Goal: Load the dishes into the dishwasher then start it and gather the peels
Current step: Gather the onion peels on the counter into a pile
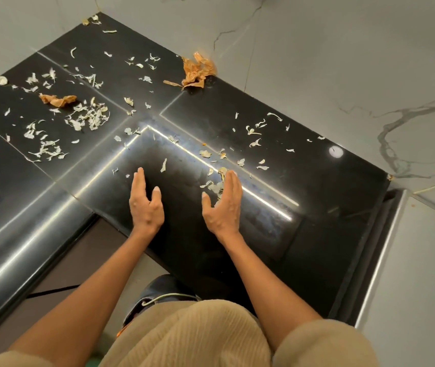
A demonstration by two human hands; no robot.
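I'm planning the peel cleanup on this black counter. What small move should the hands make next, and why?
Probably sweep the right hand leftward toward the left hand. Both hands are open, facing each other on the counter, and a small clump of pale peels already lies against the right palm.

Table (264, 229): left run cut off by the frame edge. Right hand (224, 205) covers part of the peels (215, 186) beside it. Palm contact indeterminate.
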